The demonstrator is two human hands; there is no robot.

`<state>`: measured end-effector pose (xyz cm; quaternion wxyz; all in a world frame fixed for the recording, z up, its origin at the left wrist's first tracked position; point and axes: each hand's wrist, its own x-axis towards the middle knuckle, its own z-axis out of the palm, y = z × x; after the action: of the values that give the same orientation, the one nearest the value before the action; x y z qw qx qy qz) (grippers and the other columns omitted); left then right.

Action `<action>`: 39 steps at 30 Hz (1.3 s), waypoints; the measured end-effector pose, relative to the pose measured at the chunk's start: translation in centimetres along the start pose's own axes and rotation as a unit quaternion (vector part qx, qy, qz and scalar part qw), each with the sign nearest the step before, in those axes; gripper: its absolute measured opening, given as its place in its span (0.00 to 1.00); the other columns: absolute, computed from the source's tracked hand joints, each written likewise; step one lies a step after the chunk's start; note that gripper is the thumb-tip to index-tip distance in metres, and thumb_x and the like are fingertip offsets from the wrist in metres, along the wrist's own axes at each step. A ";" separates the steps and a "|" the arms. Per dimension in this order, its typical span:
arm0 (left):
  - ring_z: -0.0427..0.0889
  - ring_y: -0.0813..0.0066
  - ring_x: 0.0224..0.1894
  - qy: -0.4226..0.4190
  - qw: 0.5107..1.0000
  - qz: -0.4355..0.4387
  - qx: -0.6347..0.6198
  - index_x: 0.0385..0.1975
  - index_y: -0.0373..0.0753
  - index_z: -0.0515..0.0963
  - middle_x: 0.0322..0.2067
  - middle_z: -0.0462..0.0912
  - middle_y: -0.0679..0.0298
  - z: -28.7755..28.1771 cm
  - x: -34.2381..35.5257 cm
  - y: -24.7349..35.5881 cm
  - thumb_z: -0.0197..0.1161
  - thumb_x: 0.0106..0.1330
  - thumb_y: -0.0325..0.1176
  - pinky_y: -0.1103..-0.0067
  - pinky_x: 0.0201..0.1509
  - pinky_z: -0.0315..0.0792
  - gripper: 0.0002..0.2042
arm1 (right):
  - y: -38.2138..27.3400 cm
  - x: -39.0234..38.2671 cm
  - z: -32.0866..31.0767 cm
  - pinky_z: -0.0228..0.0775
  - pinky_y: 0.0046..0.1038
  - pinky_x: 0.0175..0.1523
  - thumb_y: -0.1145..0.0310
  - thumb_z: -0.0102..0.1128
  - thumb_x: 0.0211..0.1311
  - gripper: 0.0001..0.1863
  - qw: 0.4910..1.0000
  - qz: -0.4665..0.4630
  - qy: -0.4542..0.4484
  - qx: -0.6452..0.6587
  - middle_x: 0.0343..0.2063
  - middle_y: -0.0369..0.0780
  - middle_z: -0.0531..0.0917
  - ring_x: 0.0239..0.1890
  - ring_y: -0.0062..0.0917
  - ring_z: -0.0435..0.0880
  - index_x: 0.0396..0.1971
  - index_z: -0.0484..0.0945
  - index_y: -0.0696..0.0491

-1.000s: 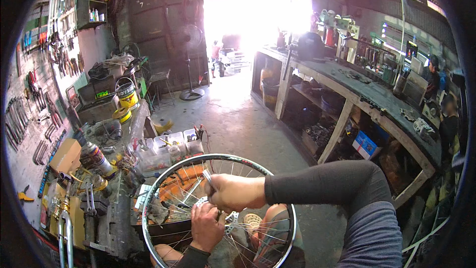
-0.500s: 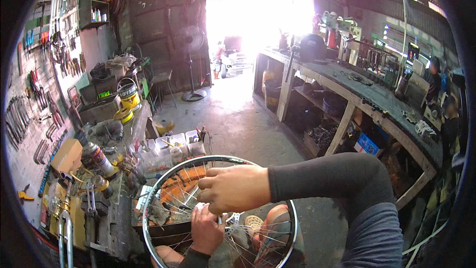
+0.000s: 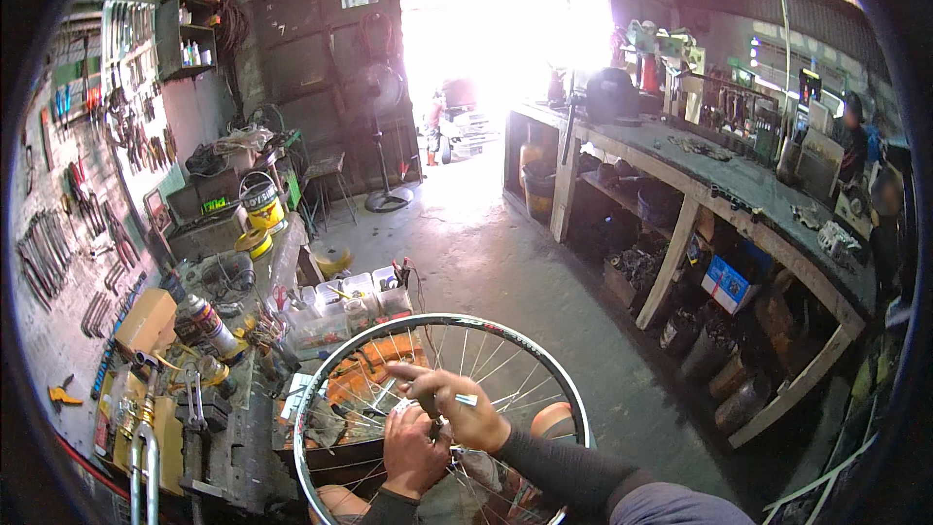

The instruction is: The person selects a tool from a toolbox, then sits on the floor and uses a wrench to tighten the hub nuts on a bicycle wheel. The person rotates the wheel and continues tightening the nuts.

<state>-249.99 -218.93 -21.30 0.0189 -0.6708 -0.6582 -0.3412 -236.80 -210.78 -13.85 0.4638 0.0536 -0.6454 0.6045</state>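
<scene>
A bicycle wheel (image 3: pixel 569 384) with a black rim and thin spokes lies tilted across my lap. At its middle my left hand (image 3: pixel 418 452) is closed around the hub area, which the fingers mostly cover. My right hand (image 3: pixel 462 413) is just above and to the right, closed round a small tool (image 3: pixel 467 399) whose bright metal end sticks out between the fingers. The tool's lower part is dark and partly hidden, so its exact kind does not show. Behind the spokes an orange tray (image 3: pixel 364 379) holds loose tools.
Clear plastic bins (image 3: pixel 335 301) of small parts stand beyond the rim. A cluttered bench (image 3: pixel 243 428) with a vise, spray can and fork tubes is at the left, below wall tools (image 3: pixel 44 253). A long workbench (image 3: pixel 758 209) runs along the right. A fan (image 3: pixel 389 199) stands near the doorway.
My right forearm has dropped from across the wheel to its lower right, and the hand has turned, bringing the tool's bright end into sight. My left hand stays at the hub.
</scene>
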 end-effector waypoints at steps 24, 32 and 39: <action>0.83 0.51 0.56 -0.018 0.999 -0.023 -0.034 0.35 0.38 0.84 0.45 0.86 0.56 -0.7 0.0 0.5 0.73 0.66 0.43 0.51 0.73 0.66 0.13 | -10.5 13.1 -0.9 0.72 0.47 0.69 0.62 0.71 0.58 0.11 0.546 -0.044 -0.591 -0.592 0.41 0.40 0.91 0.62 0.40 0.85 0.35 0.90 0.53; 0.82 0.53 0.61 0.011 0.999 -0.034 -0.010 0.38 0.42 0.86 0.51 0.86 0.58 -1.1 -0.4 0.4 0.70 0.66 0.40 0.51 0.76 0.64 0.09 | -8.0 5.0 -2.1 0.52 0.53 0.83 0.70 0.67 0.61 0.15 0.777 -0.086 -0.290 -0.551 0.76 0.62 0.61 0.82 0.58 0.55 0.46 0.80 0.59; 0.82 0.53 0.60 0.006 1.000 -0.012 -0.007 0.38 0.41 0.85 0.48 0.86 0.59 0.2 -0.4 -0.2 0.72 0.62 0.42 0.50 0.76 0.64 0.12 | -1.4 -0.7 0.5 0.64 0.44 0.77 0.57 0.55 0.82 0.21 0.984 -0.056 -0.001 -0.171 0.71 0.56 0.75 0.75 0.50 0.73 0.59 0.79 0.60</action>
<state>-250.07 -219.16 -21.71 0.0142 -0.6610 -0.6637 -0.3499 -235.75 -211.93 -13.19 0.4985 0.0103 -0.7356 0.4587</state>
